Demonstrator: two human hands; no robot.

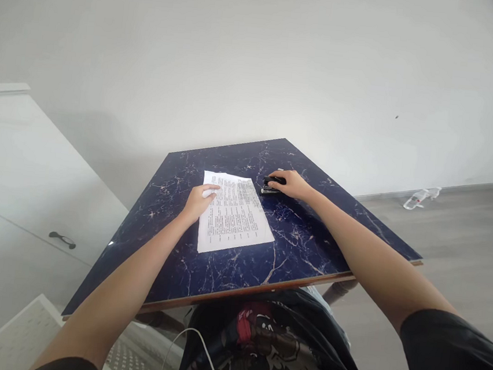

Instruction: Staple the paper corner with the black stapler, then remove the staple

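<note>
A printed sheet of paper (237,216) lies on the dark blue marble-patterned table (237,277); whether more sheets lie under it I cannot tell. My left hand (197,202) grips its left edge, where the paper curls up slightly between thumb and fingers. Just right of the sheet's upper right edge is a black stapler (268,180) with a silvery lower part. My right hand (293,185) is closed around the stapler from the right, hiding its back end. The stapler's front points left, close to the paper.
A white cabinet (21,169) with a dark handle stands at the left. Below it is a white perforated surface (127,362). A white cable (203,341) loops near my lap. Clear plastic packaging (417,199) lies on the floor by the wall.
</note>
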